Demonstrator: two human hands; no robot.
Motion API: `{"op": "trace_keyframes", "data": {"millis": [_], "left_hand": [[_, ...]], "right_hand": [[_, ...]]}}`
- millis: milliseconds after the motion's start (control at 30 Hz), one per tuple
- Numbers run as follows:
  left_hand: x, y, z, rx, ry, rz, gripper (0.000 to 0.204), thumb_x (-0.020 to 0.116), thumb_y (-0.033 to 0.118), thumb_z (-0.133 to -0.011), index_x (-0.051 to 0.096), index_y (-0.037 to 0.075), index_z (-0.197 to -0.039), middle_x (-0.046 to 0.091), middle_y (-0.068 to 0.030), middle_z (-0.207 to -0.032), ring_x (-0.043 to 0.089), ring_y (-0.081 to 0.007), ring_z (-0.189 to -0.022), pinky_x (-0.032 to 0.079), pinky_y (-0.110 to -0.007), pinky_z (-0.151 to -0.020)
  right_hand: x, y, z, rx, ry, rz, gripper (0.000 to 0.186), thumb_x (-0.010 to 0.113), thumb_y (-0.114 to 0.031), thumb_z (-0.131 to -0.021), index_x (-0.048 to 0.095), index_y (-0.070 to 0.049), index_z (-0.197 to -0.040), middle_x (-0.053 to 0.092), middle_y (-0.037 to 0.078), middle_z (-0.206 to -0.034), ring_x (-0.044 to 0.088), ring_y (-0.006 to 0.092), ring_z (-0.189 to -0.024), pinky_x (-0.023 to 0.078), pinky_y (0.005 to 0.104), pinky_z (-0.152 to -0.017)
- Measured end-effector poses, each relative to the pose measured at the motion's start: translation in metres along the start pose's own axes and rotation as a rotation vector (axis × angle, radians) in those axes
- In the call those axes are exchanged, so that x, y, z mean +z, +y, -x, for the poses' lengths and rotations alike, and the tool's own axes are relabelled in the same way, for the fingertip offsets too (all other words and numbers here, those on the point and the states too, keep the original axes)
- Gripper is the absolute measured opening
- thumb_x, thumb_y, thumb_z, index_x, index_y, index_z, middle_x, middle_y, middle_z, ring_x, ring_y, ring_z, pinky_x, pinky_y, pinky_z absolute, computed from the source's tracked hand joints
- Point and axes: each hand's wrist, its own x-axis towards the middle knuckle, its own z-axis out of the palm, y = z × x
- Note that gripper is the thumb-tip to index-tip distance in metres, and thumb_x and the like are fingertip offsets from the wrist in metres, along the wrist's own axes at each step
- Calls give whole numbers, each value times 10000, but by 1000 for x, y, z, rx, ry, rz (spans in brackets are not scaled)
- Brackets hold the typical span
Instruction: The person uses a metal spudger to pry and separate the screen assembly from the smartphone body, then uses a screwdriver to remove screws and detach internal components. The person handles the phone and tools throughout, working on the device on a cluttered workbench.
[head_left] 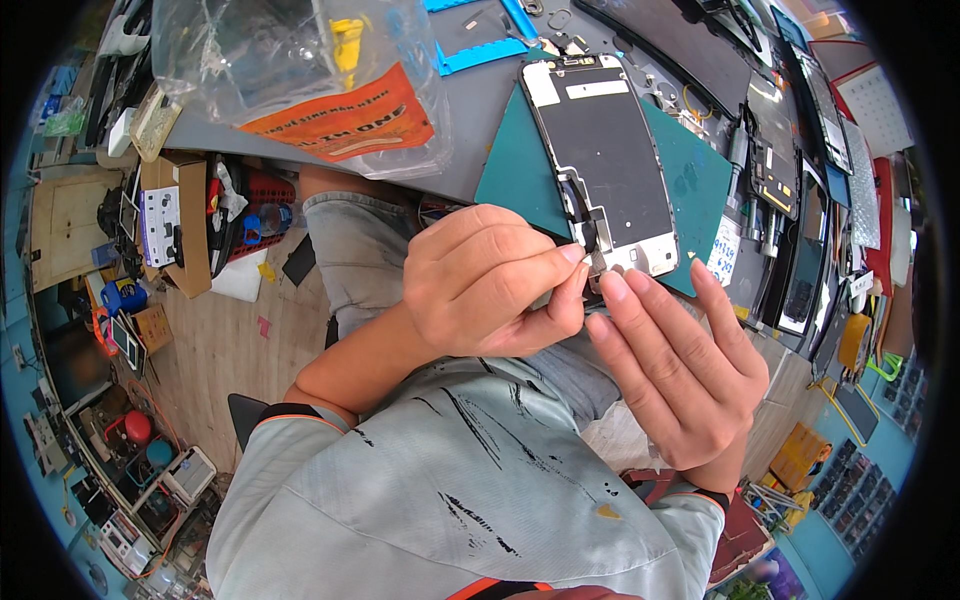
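Observation:
A phone screen assembly (612, 140) lies face down on a green work mat (515, 165), its dark back plate and white lower end showing. Along its lower left side runs a thin dark flex cable (574, 200) beside a small silver bracket. My left hand (492, 285) is closed, thumb and forefinger pinching the cable's end at the near left corner. What exactly sits between the fingertips is mostly hidden. My right hand (680, 370) has its fingers stretched out and slightly apart, the foremost fingertips up against that same corner.
A clear plastic bag (300, 80) with an orange label overhangs the desk edge at left. Blue plastic strips (485, 55) and small metal parts lie beyond the mat. Phone parts and several dark screens (680, 45) crowd the right. A cardboard box (195, 220) stands at lower left.

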Motion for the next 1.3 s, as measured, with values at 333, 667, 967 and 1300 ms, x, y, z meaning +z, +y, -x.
{"op": "trace_keyframes", "data": {"millis": [333,667,967,1300], "left_hand": [[0,0,0,5,0,-3,215,839,16,-783,745,24,-977,719,-50,-848,693,-215,-672,581,-311,-599],[-3,2,-2,12,-24,-3,258,844,-11,-804,727,9,-1034,723,-71,-843,680,-216,-654,561,-318,-589],[-11,9,-12,-23,-84,33,364,926,2,-742,736,0,-1053,717,-92,-818,669,-233,-655,525,-329,-573],[-20,45,-45,-686,-98,90,97,813,22,-948,725,8,-910,581,59,-655,482,11,-596,370,-202,-523]], "right_hand": [[-2,3,0,-51,-16,39,294,705,-128,-924,823,-42,-1179,811,126,-1249,758,260,-1238,568,507,-1135],[12,24,12,23,214,-222,281,778,-26,-856,804,-36,-1135,812,173,-1203,798,319,-1112,604,496,-1052],[19,29,-4,284,537,-477,302,699,160,-856,784,35,-1117,752,197,-1123,754,278,-966,590,330,-846],[38,35,-48,252,445,-542,176,807,6,-793,756,10,-961,604,123,-1018,625,244,-839,516,324,-699]]}}
